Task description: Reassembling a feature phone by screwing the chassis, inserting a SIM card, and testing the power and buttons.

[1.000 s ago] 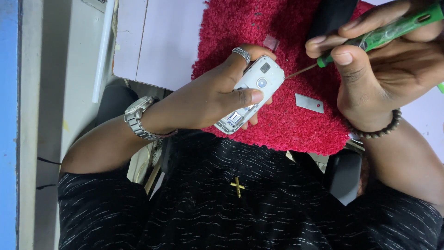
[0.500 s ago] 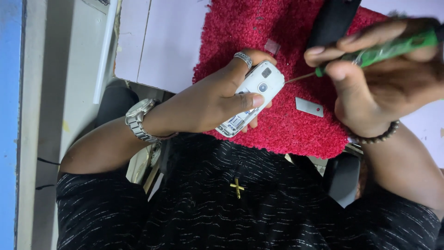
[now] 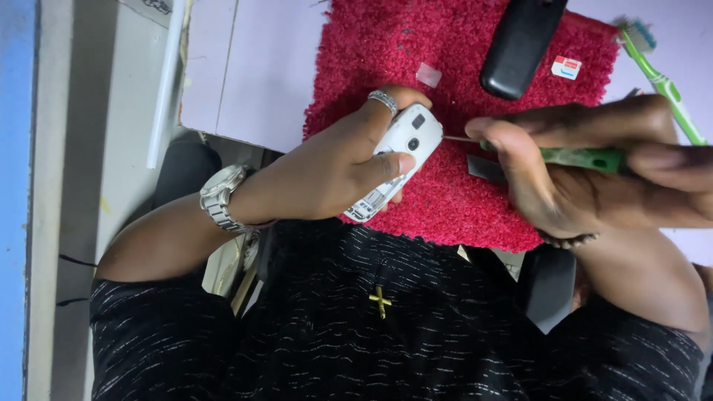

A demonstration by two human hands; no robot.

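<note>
Our left hand (image 3: 334, 167) is closed around a small white phone (image 3: 397, 160), holding it tilted above the near edge of the red mat (image 3: 460, 200), and our right hand (image 3: 587, 174) is closed around a green screwdriver (image 3: 583, 157) whose thin tip touches the phone's upper right end. We judge the work is at an early stage, because the phone looks not yet opened. On the mat lie a black phone (image 3: 520, 44), a small grey plate (image 3: 486, 168) and a small card (image 3: 567, 67); a green toothbrush (image 3: 661, 78) lies on the surface to the right.
</note>
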